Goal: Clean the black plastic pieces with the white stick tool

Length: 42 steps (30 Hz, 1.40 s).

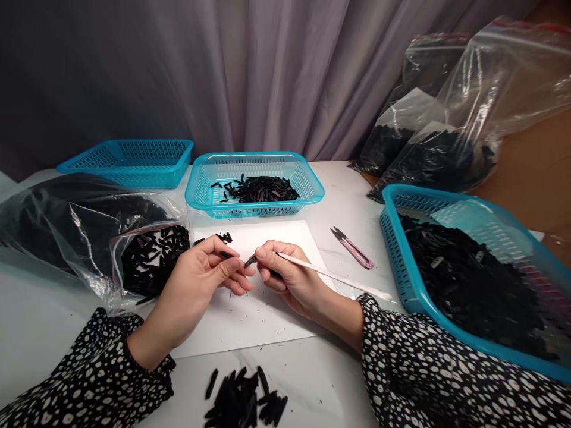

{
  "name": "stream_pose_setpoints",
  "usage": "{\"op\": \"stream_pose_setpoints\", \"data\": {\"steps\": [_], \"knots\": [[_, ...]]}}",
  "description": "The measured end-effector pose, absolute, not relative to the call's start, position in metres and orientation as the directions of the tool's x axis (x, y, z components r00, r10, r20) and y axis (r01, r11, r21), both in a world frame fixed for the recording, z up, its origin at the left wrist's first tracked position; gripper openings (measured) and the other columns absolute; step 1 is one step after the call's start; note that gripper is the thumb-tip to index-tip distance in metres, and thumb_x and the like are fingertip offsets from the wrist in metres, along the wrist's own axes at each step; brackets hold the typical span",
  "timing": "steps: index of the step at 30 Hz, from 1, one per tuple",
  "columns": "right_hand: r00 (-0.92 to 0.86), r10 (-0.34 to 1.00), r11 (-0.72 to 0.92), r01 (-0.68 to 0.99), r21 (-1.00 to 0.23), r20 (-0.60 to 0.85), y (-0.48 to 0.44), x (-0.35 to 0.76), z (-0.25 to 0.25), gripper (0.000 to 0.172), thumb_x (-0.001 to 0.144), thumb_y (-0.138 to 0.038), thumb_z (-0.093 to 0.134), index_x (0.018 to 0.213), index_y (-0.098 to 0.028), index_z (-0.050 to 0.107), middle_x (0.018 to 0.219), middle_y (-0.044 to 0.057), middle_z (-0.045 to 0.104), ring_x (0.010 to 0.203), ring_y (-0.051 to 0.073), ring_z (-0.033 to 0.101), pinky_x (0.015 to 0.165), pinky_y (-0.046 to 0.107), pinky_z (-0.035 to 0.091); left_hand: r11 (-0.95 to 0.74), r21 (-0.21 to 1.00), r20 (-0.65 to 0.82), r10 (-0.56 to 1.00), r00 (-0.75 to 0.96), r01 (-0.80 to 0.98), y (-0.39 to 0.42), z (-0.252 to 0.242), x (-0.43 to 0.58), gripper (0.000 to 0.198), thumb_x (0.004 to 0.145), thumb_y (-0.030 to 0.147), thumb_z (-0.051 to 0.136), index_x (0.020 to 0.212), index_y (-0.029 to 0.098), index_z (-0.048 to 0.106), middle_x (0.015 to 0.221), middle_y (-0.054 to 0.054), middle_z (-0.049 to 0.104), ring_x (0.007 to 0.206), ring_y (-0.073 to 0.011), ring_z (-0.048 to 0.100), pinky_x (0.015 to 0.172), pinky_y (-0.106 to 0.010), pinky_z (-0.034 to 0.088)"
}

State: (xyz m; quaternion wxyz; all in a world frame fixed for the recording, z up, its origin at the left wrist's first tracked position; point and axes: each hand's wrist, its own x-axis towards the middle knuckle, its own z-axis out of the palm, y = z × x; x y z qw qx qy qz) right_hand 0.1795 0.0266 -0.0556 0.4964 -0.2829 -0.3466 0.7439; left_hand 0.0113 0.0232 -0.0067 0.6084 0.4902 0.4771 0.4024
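Over a white sheet of paper (272, 309), my left hand (200, 273) pinches a small dark strip-like piece (226, 255) between thumb and fingers. My right hand (288, 276) is closed close beside it, its fingertips on another small black piece (250, 260). A slim white stick-like tool (334, 274) also rests in the right hand and slants back over the wrist; its working end is hard to make out. Several black pieces (225, 238) lie behind the left hand. A pile of similar black strips (241, 398) sits on the table at the near edge.
Thread snips (352, 247) with pink handles lie right of the paper. Blue baskets (196, 199) (395, 261) with black pieces stand behind and at right, another blue basket (178, 177) at back left. A plastic bag (80, 238) of pieces lies left; more bags (482, 101) stand back right.
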Motion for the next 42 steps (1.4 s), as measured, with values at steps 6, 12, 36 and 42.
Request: {"op": "stream_pose_setpoints", "data": {"steps": [6,12,36,42], "knots": [[-0.331,0.941,-0.250,-0.544,-0.801,-0.069,0.025,0.179,-0.053,0.030,0.080,-0.037,0.080,0.069,-0.015,0.063,0.056,-0.005,0.058,0.039,0.001,0.027,0.039,0.021,0.013,0.219,0.973,-0.210,0.972,0.110,-0.076,0.027,-0.008,0.011,0.019,0.073,0.028,0.084,0.087,0.016,0.078,0.081,-0.003,0.080,0.069,-0.0118,0.069,0.069,-0.021,0.054],[-0.346,0.936,-0.257,-0.530,-0.808,-0.071,0.025,0.180,-0.052,0.026,0.080,-0.037,0.079,0.076,-0.015,0.066,0.056,-0.005,0.056,0.040,0.002,0.026,0.039,0.021,0.013,0.220,0.974,-0.209,0.962,0.176,-0.046,0.025,-0.006,0.010,0.041,0.080,0.025,0.077,0.120,0.017,0.069,0.069,0.003,0.073,0.062,-0.0100,0.060,0.062,-0.021,0.048],[-0.405,0.911,-0.303,-0.521,-0.798,-0.081,0.028,0.180,-0.054,0.032,0.080,-0.040,0.080,0.071,-0.015,0.063,0.058,-0.003,0.058,0.040,0.002,0.029,0.040,0.020,0.014,0.054,0.979,-0.125,0.919,0.374,0.194,0.024,-0.005,0.008,0.040,0.089,0.031,0.067,0.126,0.018,0.064,0.076,-0.003,0.075,0.065,-0.0173,0.066,0.065,-0.030,0.054],[-0.378,0.920,-0.308,-0.529,-0.791,-0.105,0.028,0.181,-0.052,0.030,0.077,-0.037,0.081,0.072,-0.016,0.061,0.057,-0.006,0.055,0.040,0.002,0.027,0.039,0.020,0.013,-0.512,0.518,0.229,0.855,0.465,0.685,0.045,-0.024,-0.017,0.029,0.095,0.018,0.051,0.111,0.025,0.074,0.097,-0.008,0.067,0.096,-0.0276,0.059,0.084,-0.043,0.049]]}}
